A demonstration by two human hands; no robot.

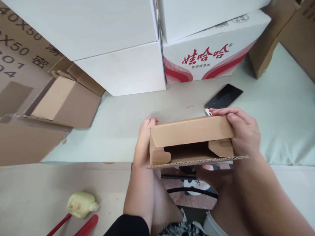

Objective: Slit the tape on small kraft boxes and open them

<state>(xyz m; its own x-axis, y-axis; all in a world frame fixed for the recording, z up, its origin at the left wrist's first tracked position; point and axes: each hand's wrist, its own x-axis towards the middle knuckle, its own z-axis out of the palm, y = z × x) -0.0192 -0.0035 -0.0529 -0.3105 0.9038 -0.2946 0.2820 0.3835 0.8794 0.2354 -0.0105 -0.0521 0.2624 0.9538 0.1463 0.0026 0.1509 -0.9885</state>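
Observation:
Between my two hands is a small brown cardboard box (pixel 190 131), its open end turned toward me. Its dark inside shows behind two side flaps, and a corrugated edge runs along the bottom of the opening. My left hand (pixel 147 137) grips the box's left side, with most fingers hidden behind it. On the right side, my right hand (pixel 242 127) closes round the top corner, thumb on the front. Just beyond that corner lies a black phone (pixel 224 95), with a small white object (pixel 208 112) beside it, partly hidden by the box.
White cartons (pixel 128 73) and a red-and-white printed carton (pixel 209 54) stand at the back. An open brown box (pixel 73 105) sits on the left, and more cardboard (pixel 265 42) stands at the right. On the floor lie a yellow bottle (pixel 81 204) and red bars (pixel 86 226).

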